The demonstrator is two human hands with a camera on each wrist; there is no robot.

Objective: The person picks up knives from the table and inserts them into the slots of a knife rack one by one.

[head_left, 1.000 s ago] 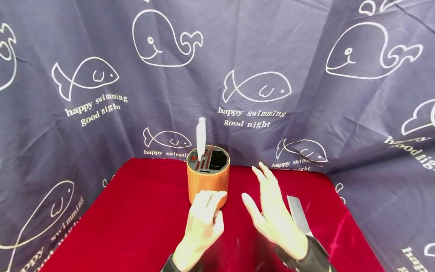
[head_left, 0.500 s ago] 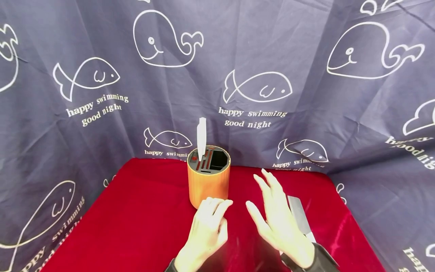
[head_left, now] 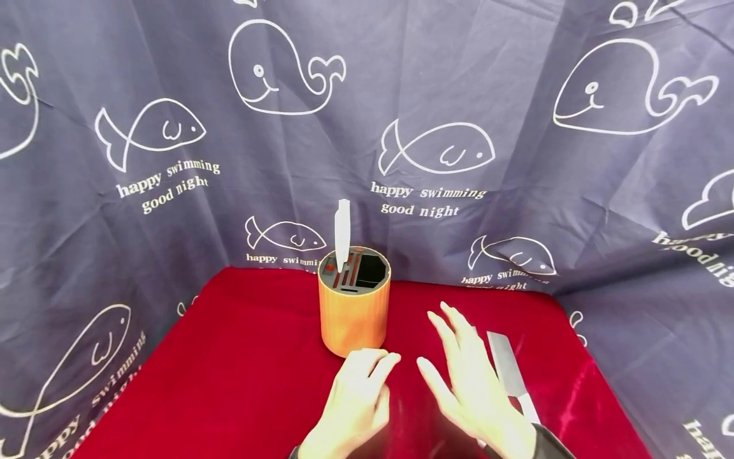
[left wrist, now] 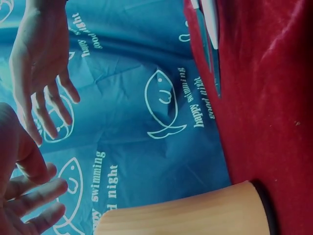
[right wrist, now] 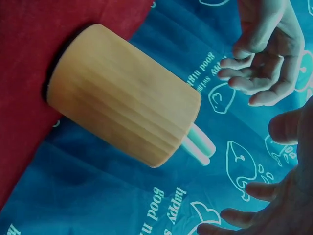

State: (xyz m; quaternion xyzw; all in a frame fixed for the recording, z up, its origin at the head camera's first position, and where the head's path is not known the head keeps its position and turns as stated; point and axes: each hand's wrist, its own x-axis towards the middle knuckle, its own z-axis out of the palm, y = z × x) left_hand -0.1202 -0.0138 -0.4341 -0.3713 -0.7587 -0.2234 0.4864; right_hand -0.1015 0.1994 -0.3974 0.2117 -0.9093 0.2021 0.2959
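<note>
A round wooden knife block point(head_left: 353, 322) with a dark slotted top stands at the middle of the table. White knife handles point(right wrist: 199, 143) stick up from it, two showing in the right wrist view. My left hand point(head_left: 357, 403), its fingers loosely bent, hovers just in front of the block and holds nothing. To its right is my right hand point(head_left: 473, 389), fingers spread, also holding nothing. Beside that hand lies a cleaver point(head_left: 506, 363) with a broad blade and white handle. A second knife seems to lie there, mostly hidden behind the right hand.
A red cloth point(head_left: 246, 363) covers the table. Behind and at both sides hangs a blue-grey curtain point(head_left: 355, 146) printed with whales and fish. The block stands close to the table's back edge.
Both hands have drawn back toward the person, the left one away from the front of the block. More of the cleaver's handle now shows. The block has stayed in place.
</note>
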